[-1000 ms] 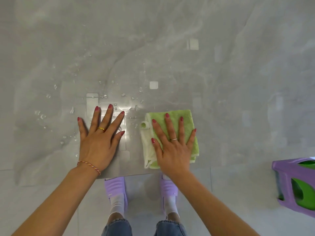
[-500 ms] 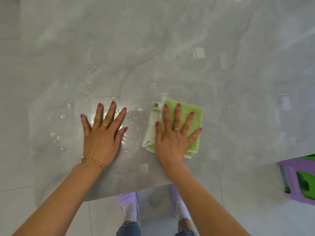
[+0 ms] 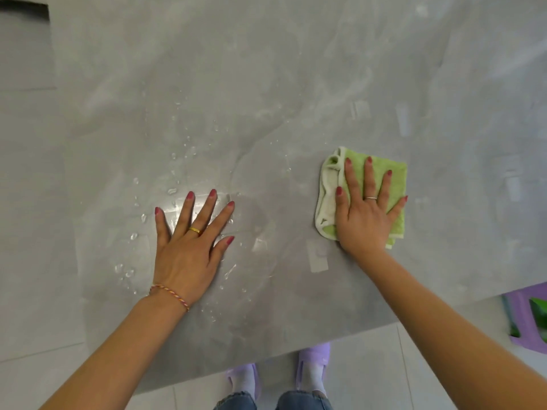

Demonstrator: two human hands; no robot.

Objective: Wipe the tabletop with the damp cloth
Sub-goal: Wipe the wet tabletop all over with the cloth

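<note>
A folded green cloth with a white underside lies flat on the glossy grey marble tabletop, right of centre. My right hand presses down on it with fingers spread. My left hand rests flat on the bare tabletop to the left, fingers apart, holding nothing. Water droplets are scattered around and beyond the left hand.
The table's near edge runs diagonally just in front of my feet in purple slippers. A purple and green plastic stool stands on the tiled floor at the right. The table's left edge is near the frame's left side.
My right hand has slid the cloth away from me and to the right, widening the gap to my left hand. The left hand has stayed planted on the table.
</note>
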